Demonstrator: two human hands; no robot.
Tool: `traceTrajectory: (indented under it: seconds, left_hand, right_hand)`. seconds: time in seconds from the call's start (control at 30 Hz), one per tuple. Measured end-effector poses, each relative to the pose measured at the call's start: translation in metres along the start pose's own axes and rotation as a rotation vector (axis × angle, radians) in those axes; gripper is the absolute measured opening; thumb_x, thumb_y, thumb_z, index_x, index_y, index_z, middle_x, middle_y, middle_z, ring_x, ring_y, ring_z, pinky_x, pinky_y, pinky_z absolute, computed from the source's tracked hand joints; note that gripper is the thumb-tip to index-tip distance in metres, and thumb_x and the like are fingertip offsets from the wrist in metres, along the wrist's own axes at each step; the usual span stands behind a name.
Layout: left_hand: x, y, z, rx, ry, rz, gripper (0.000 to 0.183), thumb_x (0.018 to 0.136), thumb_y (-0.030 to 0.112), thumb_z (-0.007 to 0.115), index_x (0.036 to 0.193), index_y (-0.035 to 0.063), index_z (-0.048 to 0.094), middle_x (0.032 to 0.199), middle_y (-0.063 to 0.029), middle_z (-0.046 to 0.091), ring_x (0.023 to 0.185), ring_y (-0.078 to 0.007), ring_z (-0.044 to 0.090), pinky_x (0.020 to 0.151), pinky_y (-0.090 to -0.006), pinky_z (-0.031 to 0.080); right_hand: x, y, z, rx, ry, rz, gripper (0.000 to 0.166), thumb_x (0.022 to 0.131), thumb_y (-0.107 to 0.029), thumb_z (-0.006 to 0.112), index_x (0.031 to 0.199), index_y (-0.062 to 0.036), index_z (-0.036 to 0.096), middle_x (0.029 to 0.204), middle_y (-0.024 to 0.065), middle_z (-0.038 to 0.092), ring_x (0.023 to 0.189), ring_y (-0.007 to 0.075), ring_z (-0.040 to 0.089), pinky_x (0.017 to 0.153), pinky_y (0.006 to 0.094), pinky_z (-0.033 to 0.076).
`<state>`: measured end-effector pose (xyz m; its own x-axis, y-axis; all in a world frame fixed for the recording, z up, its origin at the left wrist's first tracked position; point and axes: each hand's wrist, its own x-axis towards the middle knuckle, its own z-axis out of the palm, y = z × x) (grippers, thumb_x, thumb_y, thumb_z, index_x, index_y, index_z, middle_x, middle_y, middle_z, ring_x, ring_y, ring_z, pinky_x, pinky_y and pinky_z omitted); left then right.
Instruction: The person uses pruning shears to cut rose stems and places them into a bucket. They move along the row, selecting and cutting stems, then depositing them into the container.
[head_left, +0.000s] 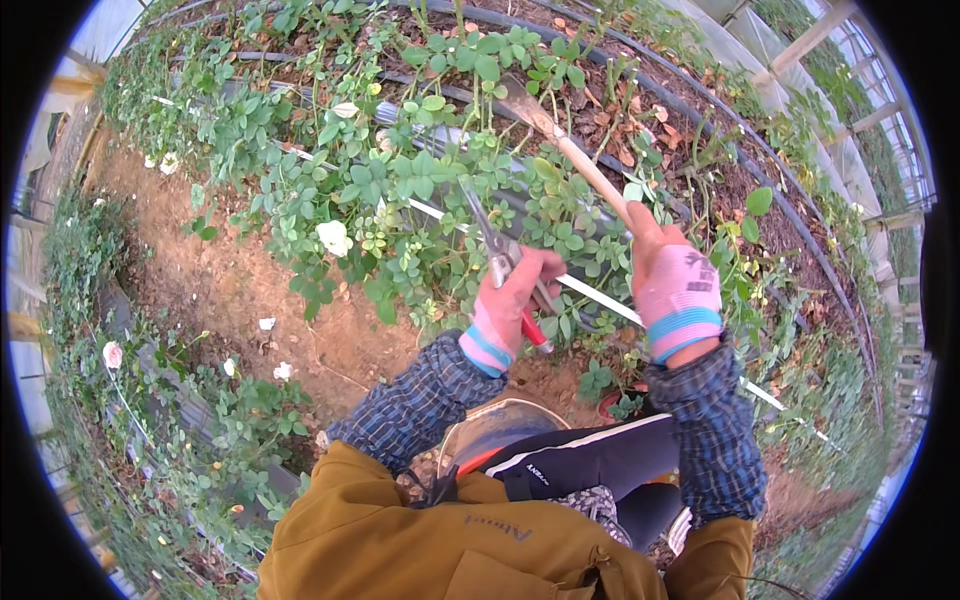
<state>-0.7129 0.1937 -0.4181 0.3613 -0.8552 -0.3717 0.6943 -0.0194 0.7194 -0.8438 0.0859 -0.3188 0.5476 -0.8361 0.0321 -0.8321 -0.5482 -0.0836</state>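
Observation:
My left hand (517, 292), in a pink work glove with bare fingertips, holds a pair of pruning shears (501, 251) with red on the handle, their tips towards the rose leaves. In my gloved right hand (671, 274) is the wooden handle of a trowel-like tool (574, 154). Its flat, dirt-covered blade reaches to the soil among cut stems and dry leaves. Rose bushes (420, 176) spread before me and under both tools. A white rose (334, 238) is to the left of the shears.
Black irrigation pipes (697, 120) run along the bed. A thin white rod (600, 298) crosses the plants below my hands. A bucket (502, 424) is close to my legs, near a reddish pot (622, 401). Brown soil (225, 247) lies between the rows; plastic sheeting (795, 97) hangs upper right.

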Motion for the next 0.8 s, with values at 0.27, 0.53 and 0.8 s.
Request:
traceTrajectory:
  seconds: [0.27,0.53,0.8]
  left_hand:
    - [-0.013,0.009,0.022,-0.113,-0.008,0.019,0.034,0.089,0.03,0.059,0.105,-0.0005,0.056,0.101,-0.0111,0.061,0.091,-0.0203,0.062,0.077,-0.0333,0.051]
    - [-0.01,0.016,0.0,-0.104,0.034,0.002,0.041,0.09,0.037,0.056,0.111,0.0018,0.052,0.11,-0.0122,0.059,0.1,-0.0255,0.059,0.086,-0.0424,0.049]
    - [0.011,0.026,-0.012,-0.2,-0.157,-0.039,0.047,0.093,0.044,0.051,0.116,0.0033,0.05,0.114,-0.0099,0.056,0.105,-0.0194,0.053,0.095,-0.04,0.04]
  right_hand:
    - [0.044,-0.041,0.005,0.172,-0.171,0.065,0.024,0.094,-0.02,0.039,0.103,-0.0104,0.059,0.076,0.0185,0.064,0.073,0.0351,0.064,0.063,0.0454,0.05]
    - [0.068,-0.043,0.031,0.209,-0.111,0.058,0.021,0.09,-0.019,0.045,0.102,-0.011,0.06,0.081,0.0172,0.064,0.075,0.0354,0.063,0.063,0.0452,0.049]
    - [-0.014,-0.05,0.032,0.807,-0.095,-0.266,0.068,0.074,-0.027,0.068,0.131,0.0004,0.043,0.118,0.0209,0.055,0.108,0.0296,0.056,0.095,0.0364,0.044]
